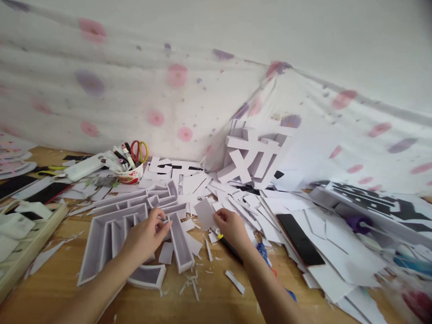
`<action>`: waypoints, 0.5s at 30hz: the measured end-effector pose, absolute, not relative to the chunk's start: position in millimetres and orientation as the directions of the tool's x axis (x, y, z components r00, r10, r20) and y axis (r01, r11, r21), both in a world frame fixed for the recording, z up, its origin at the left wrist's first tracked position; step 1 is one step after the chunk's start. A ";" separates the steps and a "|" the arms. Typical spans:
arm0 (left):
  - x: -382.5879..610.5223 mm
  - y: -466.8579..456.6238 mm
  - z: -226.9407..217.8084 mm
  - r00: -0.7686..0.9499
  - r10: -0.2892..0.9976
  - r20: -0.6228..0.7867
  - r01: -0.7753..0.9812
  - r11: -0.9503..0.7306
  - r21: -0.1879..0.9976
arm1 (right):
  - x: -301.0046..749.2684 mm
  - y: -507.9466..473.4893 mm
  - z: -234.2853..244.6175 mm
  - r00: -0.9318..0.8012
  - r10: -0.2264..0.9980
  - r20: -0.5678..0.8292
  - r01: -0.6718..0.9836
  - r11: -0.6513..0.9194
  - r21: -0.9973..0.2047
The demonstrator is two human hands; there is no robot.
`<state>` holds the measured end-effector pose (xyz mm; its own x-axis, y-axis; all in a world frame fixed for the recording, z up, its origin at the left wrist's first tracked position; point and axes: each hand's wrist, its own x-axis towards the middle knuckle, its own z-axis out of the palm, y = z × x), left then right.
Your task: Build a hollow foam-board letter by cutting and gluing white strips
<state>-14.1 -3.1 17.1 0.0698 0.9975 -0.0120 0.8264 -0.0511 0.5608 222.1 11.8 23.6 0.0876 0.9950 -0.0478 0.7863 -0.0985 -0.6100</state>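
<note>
My right hand (233, 226) pinches a small flat piece of white foam board (204, 213) between thumb and fingers. My left hand (147, 236) has its fingers curled together over a hollow white foam-board letter (181, 244), by its upper end. Whether those fingertips grip its wall or a small scrap cannot be made out. Left of it lies another open-backed letter frame (98, 243) with thin upright walls, partly covered by my left forearm. A curved hollow piece (149, 275) rests below my left wrist. Under my right hand shows a dark-handled tool with a yellow part (219, 236).
White board offcuts (268, 212) are heaped across the middle and right. A black phone (300, 239) lies on boards. A cup of pens and scissors (130, 174), finished letters (250, 160), a power strip (44, 250) and a purple glue-like spool (358, 224) surround the work spot.
</note>
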 end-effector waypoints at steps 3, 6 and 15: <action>-25.2 1.3 15.1 0.030 0.999 0.029 0.802 -0.041 0.596 | 241.3 24.8 12.2 0.098 0.993 -0.064 0.786 -0.116 -0.607; -38.5 6.5 10.4 0.024 1.000 0.010 0.789 -0.025 0.614 | 253.0 32.1 2.6 0.107 0.992 -0.067 0.786 -0.126 -0.606; -57.6 9.1 -18.6 0.033 0.999 -0.005 0.764 -0.022 0.645 | 275.9 50.1 -3.0 0.139 0.985 -0.102 0.817 -0.172 -0.550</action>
<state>-57.6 9.1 -18.6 0.0326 0.9995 -0.0052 0.7643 -0.0216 0.6445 275.9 50.1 -3.0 0.1387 0.9851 -0.1019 0.8173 -0.1719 -0.5500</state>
